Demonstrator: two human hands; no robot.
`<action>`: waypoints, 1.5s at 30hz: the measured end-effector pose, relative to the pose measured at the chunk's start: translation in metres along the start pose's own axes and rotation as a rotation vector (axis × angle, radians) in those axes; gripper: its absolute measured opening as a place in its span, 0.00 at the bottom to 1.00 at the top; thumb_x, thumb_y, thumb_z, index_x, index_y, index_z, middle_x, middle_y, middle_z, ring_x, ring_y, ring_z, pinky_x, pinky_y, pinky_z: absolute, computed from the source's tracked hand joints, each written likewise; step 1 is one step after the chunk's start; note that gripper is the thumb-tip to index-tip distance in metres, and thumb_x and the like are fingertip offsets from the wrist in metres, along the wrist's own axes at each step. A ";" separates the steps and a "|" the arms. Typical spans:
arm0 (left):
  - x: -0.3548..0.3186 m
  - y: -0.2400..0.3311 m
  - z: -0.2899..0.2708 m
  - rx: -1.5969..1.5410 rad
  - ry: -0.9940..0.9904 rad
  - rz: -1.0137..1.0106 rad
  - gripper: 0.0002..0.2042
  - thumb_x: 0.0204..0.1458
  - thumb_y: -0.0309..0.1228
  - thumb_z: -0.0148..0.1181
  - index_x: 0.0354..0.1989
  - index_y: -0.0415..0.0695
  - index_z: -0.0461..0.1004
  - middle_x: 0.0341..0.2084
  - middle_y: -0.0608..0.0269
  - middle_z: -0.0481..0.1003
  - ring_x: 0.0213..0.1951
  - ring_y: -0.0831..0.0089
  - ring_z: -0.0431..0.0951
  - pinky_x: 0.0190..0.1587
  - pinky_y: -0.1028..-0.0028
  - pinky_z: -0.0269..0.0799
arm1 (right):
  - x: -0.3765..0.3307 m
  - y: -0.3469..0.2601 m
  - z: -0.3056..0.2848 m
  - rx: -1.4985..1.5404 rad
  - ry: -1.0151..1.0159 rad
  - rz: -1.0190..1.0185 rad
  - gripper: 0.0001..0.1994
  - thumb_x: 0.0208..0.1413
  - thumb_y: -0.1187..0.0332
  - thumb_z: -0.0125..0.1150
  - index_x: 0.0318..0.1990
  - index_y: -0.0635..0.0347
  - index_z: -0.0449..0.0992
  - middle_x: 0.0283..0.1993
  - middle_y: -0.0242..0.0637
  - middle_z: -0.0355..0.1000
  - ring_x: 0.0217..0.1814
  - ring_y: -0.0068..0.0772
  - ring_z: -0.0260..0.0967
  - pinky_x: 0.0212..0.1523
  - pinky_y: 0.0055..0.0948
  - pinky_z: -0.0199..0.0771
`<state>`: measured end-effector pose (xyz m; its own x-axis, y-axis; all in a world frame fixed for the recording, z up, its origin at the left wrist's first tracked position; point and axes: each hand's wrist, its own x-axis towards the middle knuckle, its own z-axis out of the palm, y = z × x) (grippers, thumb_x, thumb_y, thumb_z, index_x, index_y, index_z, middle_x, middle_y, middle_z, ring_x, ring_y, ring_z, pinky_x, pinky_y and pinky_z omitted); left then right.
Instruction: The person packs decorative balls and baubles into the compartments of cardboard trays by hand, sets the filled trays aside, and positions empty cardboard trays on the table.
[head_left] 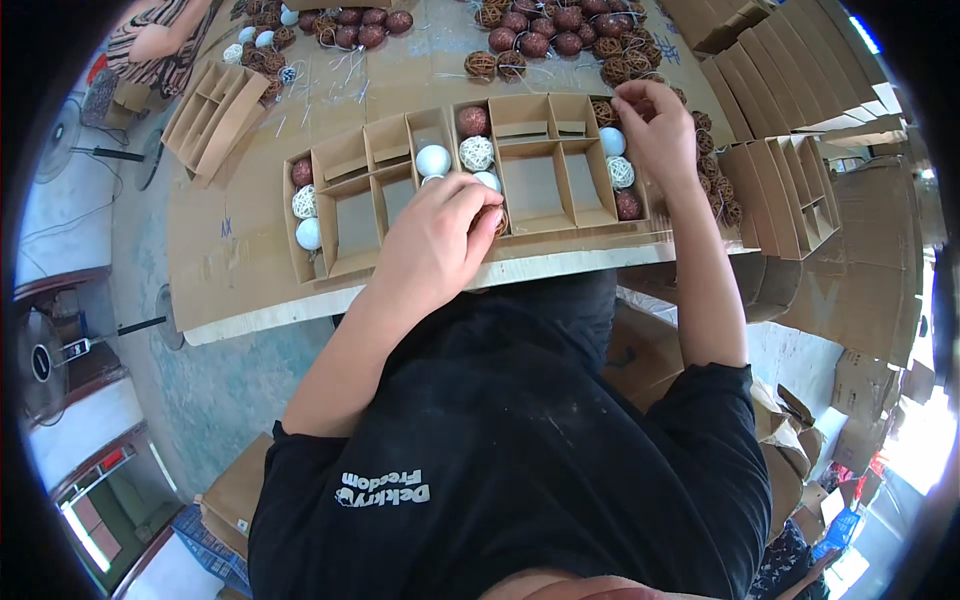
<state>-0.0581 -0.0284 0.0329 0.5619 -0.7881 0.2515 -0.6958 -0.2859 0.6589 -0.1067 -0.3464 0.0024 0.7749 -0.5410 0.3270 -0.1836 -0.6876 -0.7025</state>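
Observation:
Two cardboard divider boxes stand side by side: a left box (345, 262) and a right box (540, 228). My left hand (430, 235) is closed on a brown wicker ball (488, 220) at the near end of the right box's left column. Above that ball are a white wicker ball (477, 153) and a dark red glitter ball (473, 121). My right hand (655, 130) pinches at a brown wicker ball (604, 112) in the far right corner. Below it sit a pale blue ball (612, 142), another white wicker ball (621, 172) and a red glitter ball (628, 205).
Heaps of red and brown balls (570, 30) cover the table's far side. More brown wicker balls (722, 190) line the right. Cardboard dividers stand at left (215, 115) and right (790, 195). Another person's arm (165, 38) shows at the far left.

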 end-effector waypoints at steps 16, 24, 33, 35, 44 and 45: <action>-0.005 0.002 0.011 0.120 0.079 0.084 0.08 0.51 0.27 0.72 0.38 0.41 0.80 0.35 0.58 0.76 0.41 0.56 0.78 0.45 0.60 0.75 | -0.034 -0.083 0.005 0.150 -0.101 -0.228 0.06 0.60 0.71 0.68 0.39 0.64 0.82 0.35 0.41 0.78 0.34 0.36 0.77 0.37 0.30 0.76; -0.001 -0.001 0.004 0.077 -0.024 0.122 0.08 0.53 0.29 0.71 0.37 0.40 0.80 0.36 0.58 0.78 0.40 0.56 0.77 0.45 0.61 0.75 | 0.073 -0.070 0.104 -0.233 -0.111 -0.542 0.15 0.56 0.57 0.71 0.42 0.58 0.85 0.41 0.43 0.80 0.50 0.49 0.78 0.52 0.45 0.80; -0.041 -0.025 -0.076 -0.258 0.345 -0.233 0.16 0.61 0.24 0.64 0.57 0.35 0.76 0.48 0.59 0.79 0.46 0.74 0.78 0.53 0.72 0.75 | 0.032 -0.159 0.060 0.156 -0.476 -0.534 0.21 0.50 0.55 0.78 0.46 0.59 0.83 0.43 0.45 0.80 0.45 0.46 0.80 0.45 0.42 0.80; -0.034 -0.025 -0.078 -0.791 0.476 -0.314 0.15 0.60 0.23 0.67 0.55 0.35 0.77 0.45 0.61 0.79 0.43 0.76 0.79 0.48 0.72 0.79 | 0.004 -0.171 0.065 0.370 -0.630 -0.721 0.23 0.48 0.62 0.79 0.50 0.59 0.79 0.44 0.45 0.79 0.44 0.50 0.80 0.46 0.43 0.80; -0.069 -0.064 -0.095 -0.747 0.290 -0.405 0.19 0.62 0.16 0.61 0.62 0.36 0.75 0.46 0.66 0.76 0.49 0.80 0.76 0.53 0.80 0.73 | 0.031 -0.122 0.082 0.109 -0.307 -0.501 0.17 0.58 0.60 0.75 0.49 0.60 0.82 0.43 0.40 0.80 0.39 0.33 0.79 0.43 0.31 0.80; -0.077 -0.071 -0.098 -0.737 0.308 -0.416 0.20 0.62 0.16 0.60 0.63 0.37 0.74 0.46 0.66 0.76 0.49 0.80 0.76 0.53 0.81 0.72 | 0.051 -0.104 0.082 -0.141 -0.167 -0.510 0.18 0.60 0.56 0.71 0.49 0.60 0.82 0.45 0.44 0.80 0.42 0.43 0.80 0.47 0.37 0.81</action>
<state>-0.0080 0.1054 0.0360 0.8733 -0.4873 0.0000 -0.0054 -0.0098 0.9999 0.0015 -0.2625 0.0404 0.8702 -0.0457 0.4906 0.1700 -0.9067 -0.3860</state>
